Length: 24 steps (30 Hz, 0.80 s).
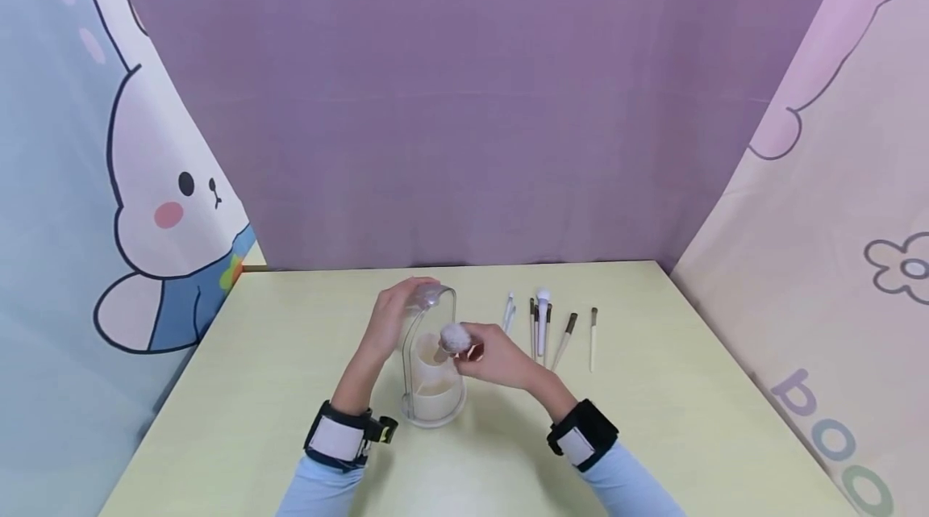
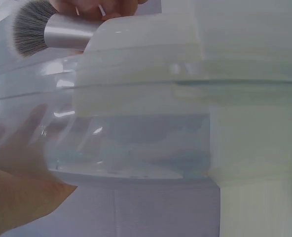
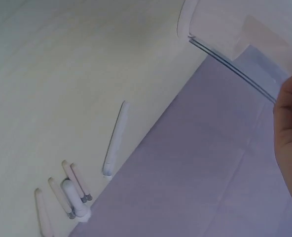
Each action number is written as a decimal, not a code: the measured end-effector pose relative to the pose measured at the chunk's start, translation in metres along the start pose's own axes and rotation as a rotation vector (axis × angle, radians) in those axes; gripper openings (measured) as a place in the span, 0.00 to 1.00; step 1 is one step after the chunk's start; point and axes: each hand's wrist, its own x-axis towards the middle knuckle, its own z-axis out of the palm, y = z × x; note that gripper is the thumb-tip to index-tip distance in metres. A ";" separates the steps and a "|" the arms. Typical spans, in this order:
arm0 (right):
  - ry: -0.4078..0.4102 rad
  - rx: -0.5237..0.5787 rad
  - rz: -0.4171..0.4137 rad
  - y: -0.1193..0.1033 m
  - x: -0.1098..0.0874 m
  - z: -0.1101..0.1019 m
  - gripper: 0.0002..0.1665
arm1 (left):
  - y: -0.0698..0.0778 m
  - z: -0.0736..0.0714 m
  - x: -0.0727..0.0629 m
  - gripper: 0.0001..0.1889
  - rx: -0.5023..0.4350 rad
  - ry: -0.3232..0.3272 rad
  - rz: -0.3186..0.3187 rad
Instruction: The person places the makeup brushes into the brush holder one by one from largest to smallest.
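A round makeup brush holder [image 1: 435, 402] with pale inner cups and a clear domed cover [image 1: 428, 294] stands upright on the table. My left hand [image 1: 389, 319] grips the cover near its top; in the left wrist view part of it shows beside and through the clear plastic. At the holder's open front, my right hand [image 1: 497, 354] pinches a makeup brush [image 2: 69, 31] with a fluffy grey head and a silver ferrule. The brush's handle end is hidden by the cups and fingers. In the right wrist view, the right hand [image 3: 290, 126] appears at the edge of the cover.
Right of the holder lie several makeup brushes, among them a white one with a thick handle [image 1: 542, 327], a dark-tipped slanted one [image 1: 564, 341] and a slim one [image 1: 593, 341] at the far right. A purple cloth [image 1: 464, 114] hangs behind the table [image 1: 239, 388].
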 end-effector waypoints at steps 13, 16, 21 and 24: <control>0.157 0.222 0.166 0.044 0.007 -0.015 0.12 | -0.009 0.001 0.003 0.21 -0.007 0.014 0.011; 0.311 0.280 0.267 0.054 0.009 -0.018 0.10 | -0.010 0.000 0.003 0.21 -0.010 0.016 0.012; 0.460 0.204 0.401 0.072 0.011 -0.025 0.09 | -0.011 0.000 0.004 0.22 -0.020 0.013 0.015; 0.460 0.109 0.429 0.081 0.010 -0.026 0.10 | -0.011 -0.001 0.003 0.21 -0.023 0.015 0.015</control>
